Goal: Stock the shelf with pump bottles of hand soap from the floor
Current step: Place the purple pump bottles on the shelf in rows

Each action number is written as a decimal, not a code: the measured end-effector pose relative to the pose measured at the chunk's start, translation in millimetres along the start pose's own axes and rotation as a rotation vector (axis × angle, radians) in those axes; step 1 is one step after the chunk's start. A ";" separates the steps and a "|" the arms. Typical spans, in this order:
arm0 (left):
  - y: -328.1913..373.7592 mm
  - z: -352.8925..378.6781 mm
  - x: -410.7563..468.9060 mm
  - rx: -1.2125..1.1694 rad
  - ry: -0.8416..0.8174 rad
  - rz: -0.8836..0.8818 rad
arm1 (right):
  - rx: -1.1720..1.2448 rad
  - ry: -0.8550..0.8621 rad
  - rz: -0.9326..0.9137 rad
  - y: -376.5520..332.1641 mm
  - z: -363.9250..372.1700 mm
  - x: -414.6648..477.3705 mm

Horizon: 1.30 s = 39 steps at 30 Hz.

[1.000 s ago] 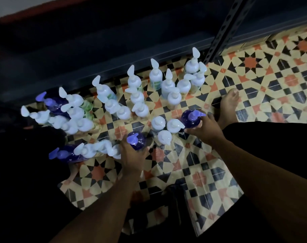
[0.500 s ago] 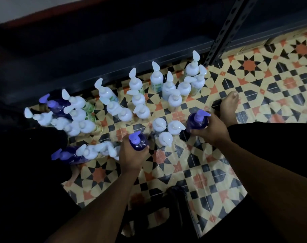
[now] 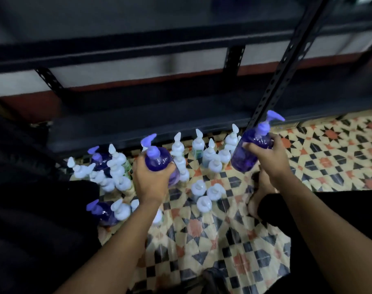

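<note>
My left hand (image 3: 152,179) grips a purple pump bottle (image 3: 157,159) lifted off the floor, its pump pointing up and left. In my right hand (image 3: 270,158) is a second purple pump bottle (image 3: 249,149), held higher and tilted right, near the shelf's upright post. Several white-pump bottles (image 3: 202,192) and two more purple ones (image 3: 102,211) stand on the patterned tile floor between and left of my hands. The dark lowest shelf (image 3: 159,124) runs across just behind the bottles.
A perforated metal upright (image 3: 287,60) slants up from the shelf's right end. My bare foot (image 3: 259,187) rests on the tiles under my right hand, beside my dark-clothed leg. More patterned floor (image 3: 340,158) stretches to the right.
Both hands have raised their purple bottles off the floor toward the shelf. The view has tilted up, showing more of the shelf.
</note>
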<state>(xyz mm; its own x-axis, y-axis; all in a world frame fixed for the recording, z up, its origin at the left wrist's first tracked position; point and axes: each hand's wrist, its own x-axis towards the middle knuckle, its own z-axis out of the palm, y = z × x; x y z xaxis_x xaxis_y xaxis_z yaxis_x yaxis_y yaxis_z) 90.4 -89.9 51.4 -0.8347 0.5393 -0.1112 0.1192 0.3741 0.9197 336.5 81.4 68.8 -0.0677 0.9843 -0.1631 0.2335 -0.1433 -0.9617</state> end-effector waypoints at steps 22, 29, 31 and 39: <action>158.9 -162.9 72.8 -0.719 -0.223 0.014 | 0.456 -0.626 0.116 -187.0 187.8 -85.8; 141.6 -184.8 98.2 -0.799 -0.210 -0.128 | 0.591 -0.755 0.224 -185.8 237.8 -90.7; 137.2 -190.8 104.1 -0.796 -0.204 -0.141 | 0.596 -0.776 0.246 -187.4 246.0 -91.8; 137.8 -184.5 92.3 -0.671 -0.279 -0.102 | 0.469 -0.834 0.213 -190.0 223.7 -96.9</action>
<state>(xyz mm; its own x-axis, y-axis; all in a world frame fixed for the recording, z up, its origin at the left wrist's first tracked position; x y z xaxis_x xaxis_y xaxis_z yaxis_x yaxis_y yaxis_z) -69.4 -127.7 237.3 -0.6452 0.7321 -0.2183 -0.3817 -0.0613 0.9223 81.7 -9.8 218.1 -0.7748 0.5704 -0.2727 -0.0771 -0.5134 -0.8547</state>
